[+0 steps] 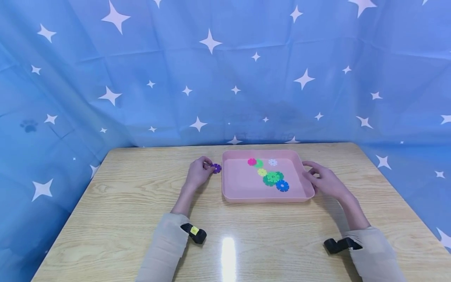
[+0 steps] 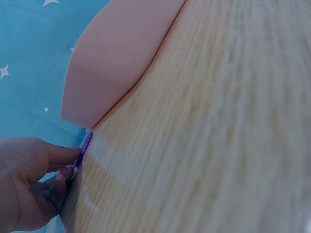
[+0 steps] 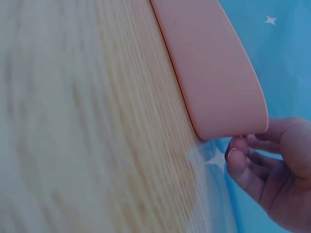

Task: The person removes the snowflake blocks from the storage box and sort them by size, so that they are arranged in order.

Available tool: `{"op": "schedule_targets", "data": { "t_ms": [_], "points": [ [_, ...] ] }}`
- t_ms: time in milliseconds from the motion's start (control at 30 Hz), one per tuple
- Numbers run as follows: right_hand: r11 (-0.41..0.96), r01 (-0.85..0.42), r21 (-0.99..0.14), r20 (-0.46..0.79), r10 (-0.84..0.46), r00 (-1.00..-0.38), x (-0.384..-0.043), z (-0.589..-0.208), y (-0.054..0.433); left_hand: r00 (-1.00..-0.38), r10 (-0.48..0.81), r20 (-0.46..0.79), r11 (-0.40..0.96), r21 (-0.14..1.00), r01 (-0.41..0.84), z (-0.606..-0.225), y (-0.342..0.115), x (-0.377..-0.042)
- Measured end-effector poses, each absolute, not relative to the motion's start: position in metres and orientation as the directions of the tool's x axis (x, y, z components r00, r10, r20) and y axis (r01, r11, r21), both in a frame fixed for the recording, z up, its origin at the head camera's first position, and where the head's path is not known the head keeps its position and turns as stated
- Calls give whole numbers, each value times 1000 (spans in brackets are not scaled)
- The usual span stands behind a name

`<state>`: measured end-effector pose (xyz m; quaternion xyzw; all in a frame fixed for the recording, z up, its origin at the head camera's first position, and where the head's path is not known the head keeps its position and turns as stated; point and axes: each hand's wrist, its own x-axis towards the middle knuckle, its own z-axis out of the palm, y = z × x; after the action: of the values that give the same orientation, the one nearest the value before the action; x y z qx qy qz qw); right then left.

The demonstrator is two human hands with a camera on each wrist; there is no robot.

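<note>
A shallow pink tray [image 1: 243, 188] rests on the wooden table, with several flat flower-shaped plastic discs inside. Just outside its left wall, my left hand [image 1: 200, 170] pinches a purple flower-shaped disc [image 1: 216, 168] between thumb and fingers. The left wrist view shows that purple disc [image 2: 86, 143] edge-on, close to the tabletop and the tray's corner. On the opposite side, my right hand [image 1: 325, 181] grips the tray's right rim. Its curled fingers [image 3: 238, 162] lie against the outer wall in the right wrist view, with part of the hand hidden behind the rim.
Among the discs in the tray are a pink one [image 1: 251, 161], a white one [image 1: 273, 162], a yellow one [image 1: 262, 172], a blue one [image 1: 282, 186] and overlapping green ones [image 1: 273, 177]. A blue star-patterned curtain [image 1: 225, 74] hangs behind the table [image 1: 123, 203].
</note>
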<state>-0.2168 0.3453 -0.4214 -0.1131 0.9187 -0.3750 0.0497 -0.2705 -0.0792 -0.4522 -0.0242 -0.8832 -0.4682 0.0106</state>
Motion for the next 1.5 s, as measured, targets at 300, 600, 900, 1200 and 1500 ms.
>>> {"op": "schedule_targets", "data": {
  "t_ms": [300, 600, 900, 1200, 1500],
  "points": [
    [692, -171, -701, -1, -241, -971, -215, -420, 344, -999, 33, 26, 492, 870, 39, -447, -84, -267],
    [689, -179, -702, 8, -244, -970, -215, -421, 345, -999, 28, 37, 414, 909, 45, -444, -87, -265],
    [692, -183, -698, 11, -245, -969, -214, -420, 344, -996, 63, 71, 354, 931, 88, -434, -79, -262],
    [686, -180, -705, 10, -244, -970, -215, -421, 344, -983, 130, 127, 261, 952, 158, -416, -58, -251],
    [690, -177, -702, 5, -244, -970, -216, -422, 345, -964, 223, 141, 274, 940, 201, -407, -31, -241]
  ]
}}
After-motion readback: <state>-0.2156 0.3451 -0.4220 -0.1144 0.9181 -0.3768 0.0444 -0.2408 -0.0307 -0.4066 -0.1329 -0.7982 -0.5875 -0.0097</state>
